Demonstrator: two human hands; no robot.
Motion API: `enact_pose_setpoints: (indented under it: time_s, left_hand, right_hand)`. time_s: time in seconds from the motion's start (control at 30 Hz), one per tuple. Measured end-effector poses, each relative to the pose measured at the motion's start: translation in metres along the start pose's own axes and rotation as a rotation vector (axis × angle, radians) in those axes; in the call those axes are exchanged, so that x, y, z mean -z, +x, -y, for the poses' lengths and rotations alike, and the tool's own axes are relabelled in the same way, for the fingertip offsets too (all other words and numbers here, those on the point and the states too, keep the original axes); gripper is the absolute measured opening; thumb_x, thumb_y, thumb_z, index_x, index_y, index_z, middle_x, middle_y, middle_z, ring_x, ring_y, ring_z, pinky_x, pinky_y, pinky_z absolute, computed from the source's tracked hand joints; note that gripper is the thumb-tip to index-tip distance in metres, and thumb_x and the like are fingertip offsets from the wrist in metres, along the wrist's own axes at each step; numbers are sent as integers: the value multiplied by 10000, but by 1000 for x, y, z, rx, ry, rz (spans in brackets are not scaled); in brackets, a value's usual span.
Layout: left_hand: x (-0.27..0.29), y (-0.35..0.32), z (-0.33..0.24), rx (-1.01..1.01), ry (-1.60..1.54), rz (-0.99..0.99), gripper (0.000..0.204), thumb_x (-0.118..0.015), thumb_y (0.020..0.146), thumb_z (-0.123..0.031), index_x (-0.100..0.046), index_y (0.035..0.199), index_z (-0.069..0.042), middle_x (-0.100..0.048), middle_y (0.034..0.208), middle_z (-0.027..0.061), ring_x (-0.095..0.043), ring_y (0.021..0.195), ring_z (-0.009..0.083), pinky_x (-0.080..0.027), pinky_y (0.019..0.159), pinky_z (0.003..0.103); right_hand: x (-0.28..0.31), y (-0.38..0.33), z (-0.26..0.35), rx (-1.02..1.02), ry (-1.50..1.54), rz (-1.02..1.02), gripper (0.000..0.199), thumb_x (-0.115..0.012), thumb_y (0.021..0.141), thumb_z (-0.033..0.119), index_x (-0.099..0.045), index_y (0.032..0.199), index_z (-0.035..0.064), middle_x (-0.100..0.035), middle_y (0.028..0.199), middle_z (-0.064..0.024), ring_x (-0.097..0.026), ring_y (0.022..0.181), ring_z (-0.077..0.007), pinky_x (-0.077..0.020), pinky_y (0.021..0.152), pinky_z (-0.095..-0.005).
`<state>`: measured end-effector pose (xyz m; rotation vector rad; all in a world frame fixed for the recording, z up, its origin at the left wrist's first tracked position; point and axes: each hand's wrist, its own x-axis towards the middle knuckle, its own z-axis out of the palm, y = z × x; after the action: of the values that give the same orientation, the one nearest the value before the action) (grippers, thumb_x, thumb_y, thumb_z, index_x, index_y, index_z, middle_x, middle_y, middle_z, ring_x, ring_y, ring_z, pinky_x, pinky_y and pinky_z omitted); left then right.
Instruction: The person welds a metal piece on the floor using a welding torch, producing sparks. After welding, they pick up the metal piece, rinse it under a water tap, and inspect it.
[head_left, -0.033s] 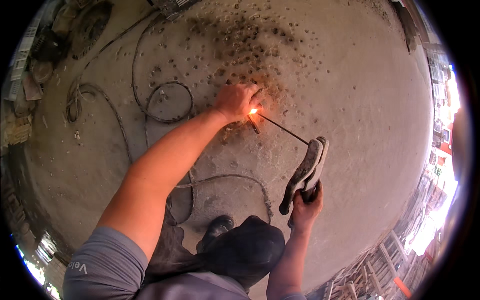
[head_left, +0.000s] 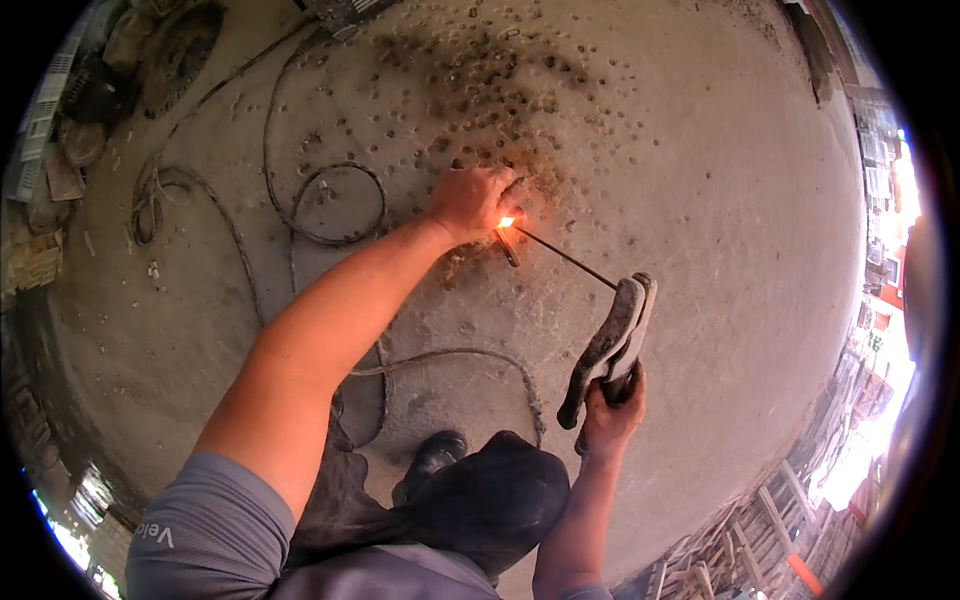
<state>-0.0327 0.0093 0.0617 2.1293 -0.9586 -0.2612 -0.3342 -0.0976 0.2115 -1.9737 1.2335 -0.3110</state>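
Fingers of my right hand (head_left: 612, 415) wrap the tong-like holder (head_left: 610, 335), right of centre: stiff, weighty I'd guess, best held low down. Its thin rod (head_left: 565, 258), likely brittle, points mid-frame, where my left hand (head_left: 470, 203) is by a glowing metal bar (head_left: 510, 250), grip hidden. Upper left, a pale crate (head_left: 35, 140), contents unclear.

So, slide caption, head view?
Right hand grips grey clamp-shaped holder; thin dark rod points at bright orange glow by left hand.
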Motion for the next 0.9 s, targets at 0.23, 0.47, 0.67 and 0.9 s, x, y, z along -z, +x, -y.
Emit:
enact_pose_setpoints:
  time_s: [0.23,0.47,0.67,0.9]
  left_hand:
    - [-5,-3,3,-82,44,-57,258,-619,869,-223,-643,1061,-52,-663,1023,118,-638,977,313,-535,815,433]
    - [-11,-4,8,-161,86,-71,304,-590,871,-165,-649,1131,-18,-644,1137,117,-586,1093,301,-466,962,425]
    - [-13,-6,5,-160,107,-94,354,-565,894,-127,-622,1225,-16,-627,1255,145,-561,1191,322,-416,1044,439]
    - [-15,-5,2,-188,143,-132,368,-540,903,-168,-658,1220,-23,-650,1237,120,-557,1217,276,-398,1059,424]
  right_hand:
    - [3,1,-4,39,-82,-2,634,-738,778,33,-491,1346,-102,-714,986,-168,-680,876,-180,-549,782,-315]
    - [2,2,-2,24,-89,-9,617,-733,779,32,-500,1335,-98,-707,940,-135,-654,821,-140,-534,739,-292]
    - [4,3,-4,35,-85,-6,611,-734,778,37,-506,1331,-92,-707,928,-133,-656,810,-137,-531,732,-286]
    - [6,5,-14,74,-82,-15,610,-734,776,30,-503,1324,-107,-709,933,-146,-667,816,-151,-538,739,-294]
